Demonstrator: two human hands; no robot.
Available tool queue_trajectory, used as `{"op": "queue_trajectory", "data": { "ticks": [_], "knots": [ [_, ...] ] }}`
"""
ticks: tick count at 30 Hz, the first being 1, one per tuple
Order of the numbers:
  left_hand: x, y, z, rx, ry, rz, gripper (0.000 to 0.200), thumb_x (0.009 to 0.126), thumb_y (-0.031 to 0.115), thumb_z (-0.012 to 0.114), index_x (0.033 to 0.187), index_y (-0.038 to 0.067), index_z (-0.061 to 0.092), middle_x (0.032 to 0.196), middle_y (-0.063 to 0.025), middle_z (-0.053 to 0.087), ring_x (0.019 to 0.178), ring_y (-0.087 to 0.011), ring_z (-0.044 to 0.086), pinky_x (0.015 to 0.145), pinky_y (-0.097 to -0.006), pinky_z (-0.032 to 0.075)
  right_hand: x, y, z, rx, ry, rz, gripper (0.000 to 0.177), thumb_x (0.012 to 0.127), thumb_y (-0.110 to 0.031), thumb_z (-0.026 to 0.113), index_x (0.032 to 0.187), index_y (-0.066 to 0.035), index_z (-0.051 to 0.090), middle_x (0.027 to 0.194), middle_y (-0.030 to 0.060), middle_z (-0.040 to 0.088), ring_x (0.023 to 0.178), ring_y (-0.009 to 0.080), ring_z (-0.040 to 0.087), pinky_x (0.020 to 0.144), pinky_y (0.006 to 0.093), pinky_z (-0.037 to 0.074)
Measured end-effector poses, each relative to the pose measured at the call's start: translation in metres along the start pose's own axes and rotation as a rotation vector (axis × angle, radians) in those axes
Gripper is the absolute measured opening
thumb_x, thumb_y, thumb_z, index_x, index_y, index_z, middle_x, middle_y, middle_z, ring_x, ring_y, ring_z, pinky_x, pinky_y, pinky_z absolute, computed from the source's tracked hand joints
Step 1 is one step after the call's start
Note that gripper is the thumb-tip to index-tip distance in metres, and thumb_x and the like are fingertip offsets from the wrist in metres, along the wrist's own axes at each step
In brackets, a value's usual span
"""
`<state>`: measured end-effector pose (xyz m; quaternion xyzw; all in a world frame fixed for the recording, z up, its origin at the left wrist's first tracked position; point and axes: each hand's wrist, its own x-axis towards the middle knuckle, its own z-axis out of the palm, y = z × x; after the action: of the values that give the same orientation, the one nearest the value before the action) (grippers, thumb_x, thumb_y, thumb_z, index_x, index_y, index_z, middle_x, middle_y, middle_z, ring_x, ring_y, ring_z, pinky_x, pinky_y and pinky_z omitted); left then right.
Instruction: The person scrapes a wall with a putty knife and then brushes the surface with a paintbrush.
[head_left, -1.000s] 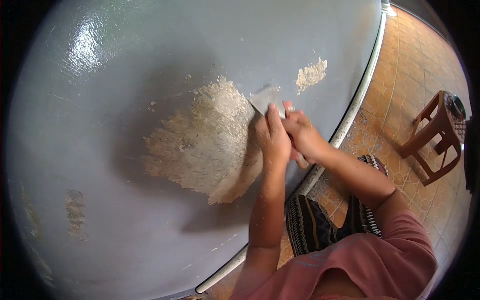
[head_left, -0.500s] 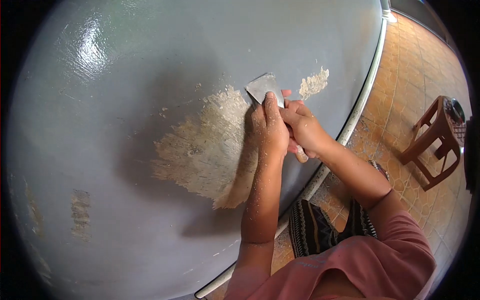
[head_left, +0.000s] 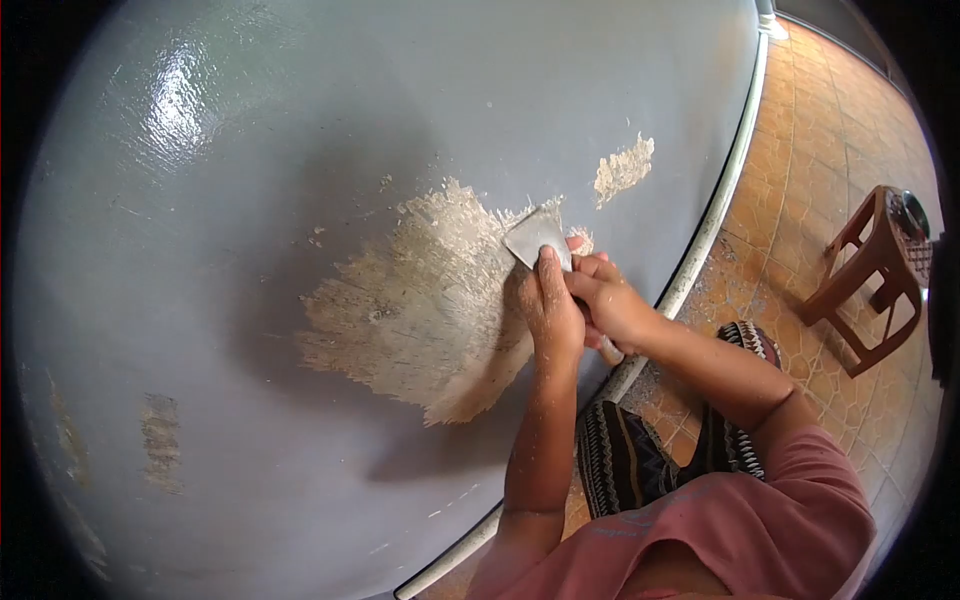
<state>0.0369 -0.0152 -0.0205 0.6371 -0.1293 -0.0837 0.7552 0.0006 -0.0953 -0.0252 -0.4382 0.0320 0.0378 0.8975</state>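
A metal scraper (head_left: pixel 538 236) lies with its blade against a large grey painted surface (head_left: pixel 290 180). My left hand (head_left: pixel 553 305) presses on the blade with its thumb, fingers tucked beneath. Wrapped round the scraper's handle, my right hand (head_left: pixel 613 305) sits just beside it; the handle's pale end (head_left: pixel 610 350) sticks out below. To the left of the blade is a wide bare patch (head_left: pixel 420 310) with jagged edges, its surface beige and rough. A smaller bare patch (head_left: pixel 623 170) shows up and to the right. Dust and flakes cling to my hands and forearms.
A pale rim (head_left: pixel 715 215) edges the grey surface. Beyond it, a brown plastic stool (head_left: pixel 875 260) holding a dark round object (head_left: pixel 914 216) stands on orange tiles (head_left: pixel 790 170). Scraped marks (head_left: pixel 161 440) show at lower left. Debris lies on the floor near the rim.
Both hands and the scraper have moved down and slightly right, toward me. Freshly bared, ragged spots now show above and beside the blade, where the paint was grey.
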Motion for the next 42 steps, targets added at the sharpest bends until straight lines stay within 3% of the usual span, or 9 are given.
{"op": "queue_trajectory", "data": {
  "ticks": [3,7,12,25,26,30,34,37,42],
  "knots": [
    [0.001,0.010,-0.001,0.028,0.001,0.009,0.052,0.098,0.039,0.035,0.115,-0.007,0.052,0.098,-0.0241,0.062,0.086,-0.0312,0.064,0.071,-0.0364,0.055,0.001,-0.002,0.006,-0.070,0.056,-0.075,0.021,0.093,-0.018,0.048,0.081,-0.002,0.053,0.056,0.0042,0.048,0.033,0.0103,0.038,0.030,0.0255,0.029],
    [0.010,0.026,0.009,-0.046,-0.061,-0.011,0.048,0.099,0.035,0.034,0.114,-0.007,0.053,0.097,-0.0224,0.062,0.085,-0.0294,0.065,0.071,-0.0348,0.054,0.004,-0.023,0.000,0.052,-0.139,-0.049,0.020,0.094,-0.017,0.046,0.082,0.000,0.047,0.054,0.0059,0.046,0.033,0.0127,0.038,0.030,0.0277,0.029],
    [0.004,-0.012,-0.007,-0.041,-0.037,0.026,0.049,0.099,0.036,0.035,0.115,-0.006,0.052,0.096,-0.0230,0.062,0.086,-0.0314,0.065,0.073,-0.0374,0.055,0.003,0.008,-0.001,-0.015,0.023,-0.037,0.019,0.095,-0.018,0.047,0.091,0.000,0.052,0.055,0.0023,0.045,0.033,0.0094,0.037,0.029,0.0244,0.027],
    [0.014,0.011,0.008,-0.116,-0.035,-0.016,0.051,0.099,0.040,0.035,0.119,-0.004,0.051,0.100,-0.0221,0.061,0.091,-0.0326,0.064,0.074,-0.0381,0.055,0.006,-0.019,-0.001,-0.169,-0.068,-0.168,0.026,0.095,-0.019,0.047,0.078,-0.001,0.052,0.057,0.0043,0.049,0.033,0.0102,0.040,0.029,0.0263,0.028],
    [0.015,0.021,0.013,-0.135,-0.078,0.000,0.049,0.099,0.039,0.036,0.118,-0.003,0.052,0.100,-0.0226,0.061,0.091,-0.0329,0.064,0.074,-0.0386,0.055,0.009,-0.025,-0.001,0.017,-0.085,-0.105,0.027,0.095,-0.020,0.047,0.075,-0.002,0.052,0.057,0.0046,0.049,0.033,0.0101,0.041,0.028,0.0264,0.028],
    [0.015,-0.006,0.005,-0.095,-0.018,0.009,0.050,0.099,0.037,0.036,0.117,-0.007,0.050,0.097,-0.0243,0.061,0.089,-0.0342,0.064,0.075,-0.0388,0.056,-0.001,-0.023,-0.002,-0.206,0.021,-0.069,0.027,0.094,-0.020,0.049,0.075,-0.003,0.051,0.058,0.0045,0.050,0.033,0.0098,0.038,0.028,0.0261,0.028],
    [0.015,0.006,0.008,-0.091,-0.003,-0.010,0.050,0.099,0.037,0.036,0.118,-0.007,0.049,0.098,-0.0241,0.061,0.091,-0.0340,0.064,0.075,-0.0400,0.056,0.010,-0.010,-0.008,-0.167,-0.017,-0.119,0.024,0.094,-0.019,0.047,0.079,0.000,0.047,0.057,0.0079,0.049,0.035,0.0143,0.042,0.031,0.0292,0.031],
    [0.013,0.027,0.019,-0.128,-0.070,-0.086,0.051,0.098,0.038,0.037,0.119,-0.006,0.048,0.101,-0.0218,0.061,0.090,-0.0336,0.064,0.074,-0.0390,0.056,0.003,-0.033,-0.008,0.014,-0.136,-0.052,0.021,0.095,-0.019,0.049,0.084,-0.002,0.049,0.058,0.0024,0.047,0.037,0.0090,0.039,0.031,0.0245,0.028],
    [0.014,-0.007,-0.001,-0.047,0.036,-0.014,0.049,0.099,0.037,0.036,0.119,-0.006,0.049,0.101,-0.0220,0.062,0.088,-0.0332,0.064,0.072,-0.0383,0.056,0.008,0.007,-0.002,0.006,0.068,-0.092,0.022,0.095,-0.018,0.047,0.081,-0.001,0.050,0.055,0.0044,0.048,0.031,0.0103,0.036,0.027,0.0256,0.027]
  ]
}}
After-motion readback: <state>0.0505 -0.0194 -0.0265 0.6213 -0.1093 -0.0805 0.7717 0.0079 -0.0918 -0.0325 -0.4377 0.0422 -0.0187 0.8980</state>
